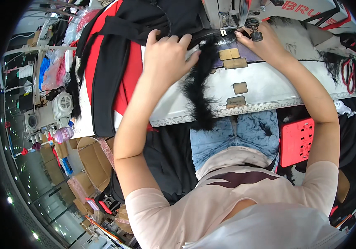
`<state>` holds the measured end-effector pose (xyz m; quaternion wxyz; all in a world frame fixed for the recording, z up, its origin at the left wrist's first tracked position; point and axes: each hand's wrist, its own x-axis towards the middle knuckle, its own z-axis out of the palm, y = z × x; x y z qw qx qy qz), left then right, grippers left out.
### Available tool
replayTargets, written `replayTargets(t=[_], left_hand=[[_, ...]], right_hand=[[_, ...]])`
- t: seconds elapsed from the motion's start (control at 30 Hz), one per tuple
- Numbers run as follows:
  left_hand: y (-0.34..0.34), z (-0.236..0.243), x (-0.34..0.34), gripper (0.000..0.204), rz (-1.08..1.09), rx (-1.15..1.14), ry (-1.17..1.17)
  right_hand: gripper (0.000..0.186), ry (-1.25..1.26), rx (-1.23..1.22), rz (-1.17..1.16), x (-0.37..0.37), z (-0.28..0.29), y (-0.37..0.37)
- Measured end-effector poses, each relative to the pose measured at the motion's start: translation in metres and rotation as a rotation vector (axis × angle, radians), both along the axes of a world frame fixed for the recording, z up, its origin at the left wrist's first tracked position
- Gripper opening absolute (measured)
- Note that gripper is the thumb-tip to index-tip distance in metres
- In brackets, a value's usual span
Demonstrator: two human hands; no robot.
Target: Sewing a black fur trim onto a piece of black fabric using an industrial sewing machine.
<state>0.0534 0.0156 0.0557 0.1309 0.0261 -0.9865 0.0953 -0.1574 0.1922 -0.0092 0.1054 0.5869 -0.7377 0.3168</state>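
Note:
A sewing machine (228,14) stands at the top, its presser foot (223,32) down near dark material. My left hand (165,58) lies with spread fingers on black fabric (144,27), left of the foot. A strip of black fur trim (203,87) runs from near the foot toward me and hangs over the table's front edge. Just right of the foot is my right hand (265,45), thumb and finger bent together at the dark material's edge. What they pinch is too small to make out, and a machine knob (256,35) partly covers the fingers.
A ruler strip (244,108) edges the white table (174,101). Red and black fabric (122,74) spreads to the left. Red-handled scissors (348,76) lie at the right. A red plastic piece (296,143) is below the table edge, and cardboard boxes (93,162) stand lower left.

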Motion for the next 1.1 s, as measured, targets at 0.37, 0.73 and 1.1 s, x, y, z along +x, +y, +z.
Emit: replayTargets(t=[0.37,0.73,1.1], left_hand=[[0.024,-0.025,-0.025,0.017,0.038,-0.217,0.145],[0.02,-0.017,-0.012,0.025,-0.002,-0.015,0.061],[0.015,-0.032,-0.028,0.034,0.009,-0.214,0.098]], right_hand=[[0.024,0.026,0.065,0.015,-0.001,0.003,0.0],[0.025,-0.254,0.037,-0.041,0.001,-0.001,0.002],[0.019,0.089,-0.009,0.049,-0.01,-0.011,-0.005]])
